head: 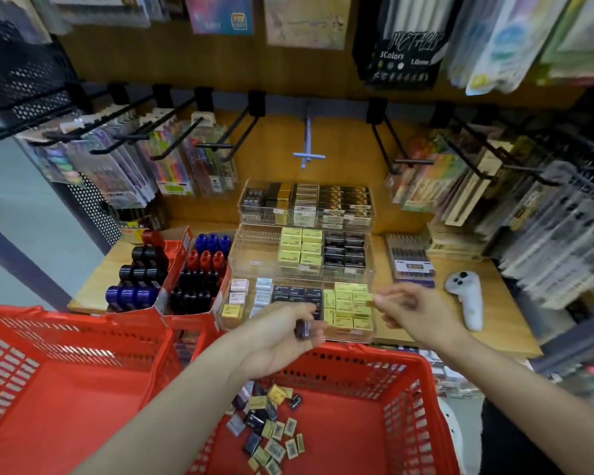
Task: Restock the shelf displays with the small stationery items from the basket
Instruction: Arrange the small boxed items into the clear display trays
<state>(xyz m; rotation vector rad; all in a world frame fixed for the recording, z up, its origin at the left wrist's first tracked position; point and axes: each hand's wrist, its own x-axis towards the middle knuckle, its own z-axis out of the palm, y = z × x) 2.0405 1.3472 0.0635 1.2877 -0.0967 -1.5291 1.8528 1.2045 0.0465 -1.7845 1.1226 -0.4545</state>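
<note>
Right now the left hand (282, 334) grips a dark box (303, 329) over the basket (408, 399); the right hand (408, 308) pinches a yellow box (371, 299) at the clear tray (350, 334). Hanging pen packs (403, 60) read "3Colors 1.0mm".

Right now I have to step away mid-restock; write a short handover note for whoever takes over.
Left hand: holds a small dark box over the basket.
Right hand: pinches a small yellow box at the yellow stack in the front clear tray.
Done: front tray's yellow section looks nearly full.
Left: place both boxes, then sort the loose yellow, dark and pale boxes in the red basket.
</note>
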